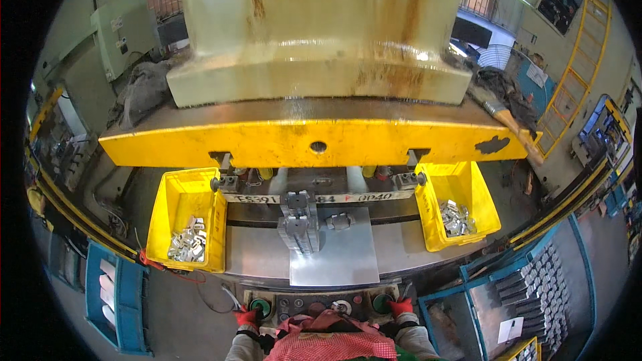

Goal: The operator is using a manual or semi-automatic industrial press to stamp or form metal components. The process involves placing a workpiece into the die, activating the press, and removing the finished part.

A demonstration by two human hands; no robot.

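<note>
My left hand (247,317), in a red glove, is at the left end of the control panel (301,294), beside a green round button (261,306). A slim pale metal tool (231,296) juts forward from its curled fingers. At the panel's right end, my right hand (401,307), also red-gloved, reaches the other green button (382,303). Its fingers are too small and partly hidden to read. Ahead, on a bright metal plate (338,261), stands a ribbed grey metal block (298,227). A small metal part (340,221) lies right of it.
A large press with a yellow crossbeam (374,144) rises over the bed. Yellow bins with small metal parts stand at left (157,227) and right (481,207). A blue rack (471,307) holds rows of metal pieces at lower right; a blue cart (93,294) stands at left.
</note>
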